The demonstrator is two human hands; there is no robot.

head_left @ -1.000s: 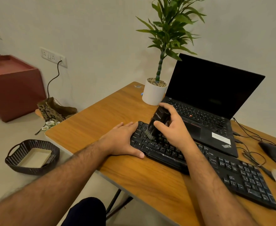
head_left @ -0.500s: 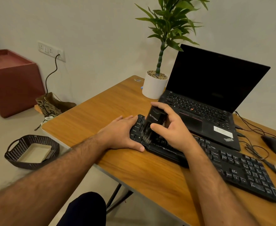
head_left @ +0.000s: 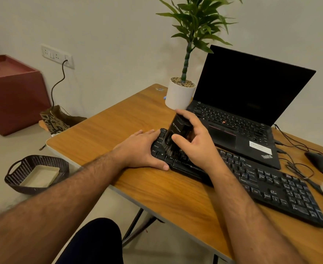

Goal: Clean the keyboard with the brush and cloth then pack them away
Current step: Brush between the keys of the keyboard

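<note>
On the keyboard (head_left: 252,180), brush (head_left: 173,139) stands near-upright, bristles down, right hand (head_left: 197,141) gripping.

The right hand (head_left: 197,141) grips a black brush (head_left: 176,136) and holds it upright, with the bristles down on the left end of the keyboard (head_left: 267,183). The left hand (head_left: 143,151) lies flat against that end of the keyboard, on the wooden table (head_left: 118,121). Behind are an open laptop (head_left: 242,103) and a potted plant (head_left: 181,92). A mouse (head_left: 322,164) lies at the right. A basket (head_left: 34,174) stands on the floor.
</note>
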